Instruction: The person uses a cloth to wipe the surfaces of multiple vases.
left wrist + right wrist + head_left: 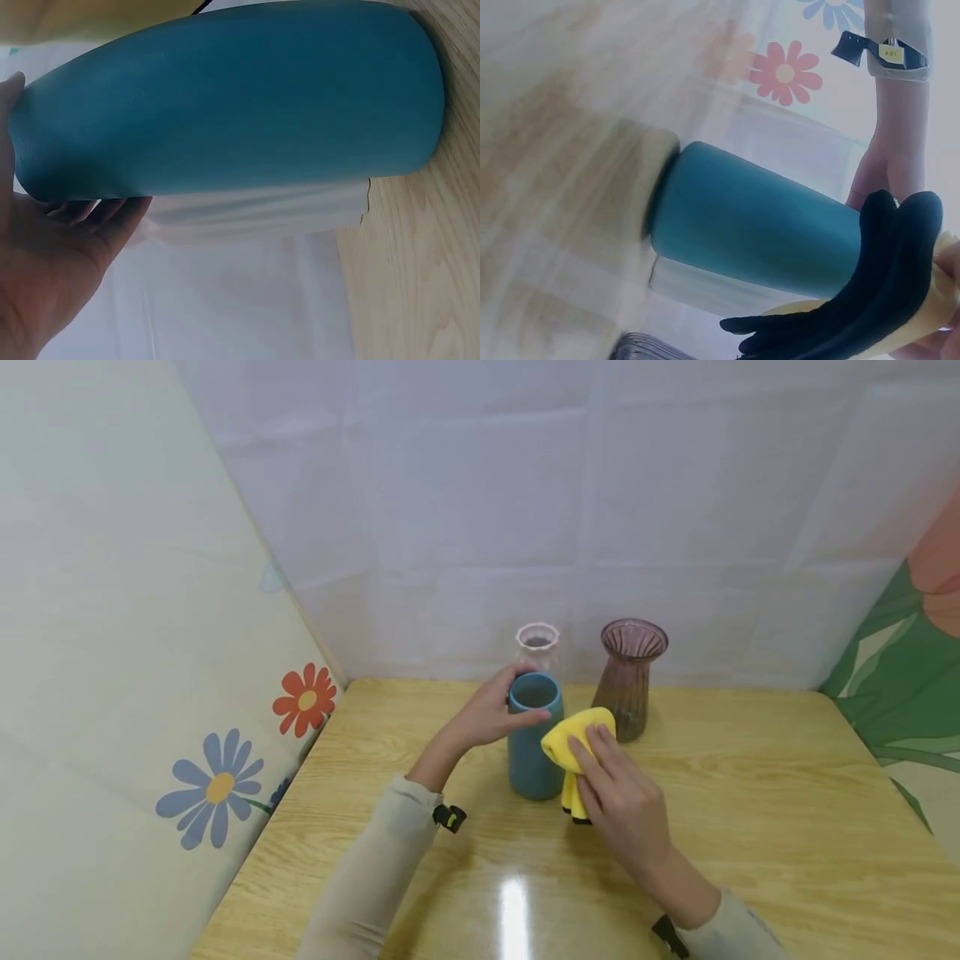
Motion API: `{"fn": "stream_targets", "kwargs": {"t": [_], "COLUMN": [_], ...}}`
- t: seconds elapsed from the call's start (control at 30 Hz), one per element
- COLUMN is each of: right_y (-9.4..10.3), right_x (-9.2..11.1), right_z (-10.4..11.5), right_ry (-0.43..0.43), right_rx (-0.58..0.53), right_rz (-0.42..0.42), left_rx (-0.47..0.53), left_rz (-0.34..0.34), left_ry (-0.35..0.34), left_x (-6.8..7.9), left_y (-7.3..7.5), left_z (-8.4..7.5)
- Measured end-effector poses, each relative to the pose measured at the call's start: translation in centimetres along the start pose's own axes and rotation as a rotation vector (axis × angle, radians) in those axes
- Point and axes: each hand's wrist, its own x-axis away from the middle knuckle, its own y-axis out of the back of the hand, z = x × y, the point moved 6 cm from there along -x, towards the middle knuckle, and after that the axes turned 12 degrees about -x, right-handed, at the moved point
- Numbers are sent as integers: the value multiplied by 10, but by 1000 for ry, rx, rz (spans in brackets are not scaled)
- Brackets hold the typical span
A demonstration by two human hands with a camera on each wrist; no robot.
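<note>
Room right of purple vase point(627, 687); white vase point(540, 655) behind blue vase point(535, 758).

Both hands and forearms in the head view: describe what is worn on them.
The left hand and right hand are ungloved. Pale grey-beige fabric sleeves cover both arms. A black strap with a yellow marking shows at the left wrist, a plain-looking black strap piece at the right.
</note>
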Motion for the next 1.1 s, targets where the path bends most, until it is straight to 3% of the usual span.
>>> {"fn": "stream_targets", "kwargs": {"t": [0.17, 0.33, 0.73, 0.9, 1.1], "right_y": [-1, -2, -19, -28, -38], "right_x": [-6, -9, -13, -11, -7], "right_z": [-1, 1, 3, 4, 4], "right_ry": [14, 65, 152, 144, 114], "right_rx": [11, 19, 59, 73, 76], "right_rz": [18, -26, -56, -14, 47], "left_rx": [-40, -46, 57, 63, 66], "left_rz": [-32, -21, 70, 114, 139], "left_ry": [53, 65, 24, -23, -27], "left_x": [2, 3, 3, 0, -3], "left_y": [0, 2, 6, 6, 7], "left_z": [0, 2, 11, 8, 8]}}
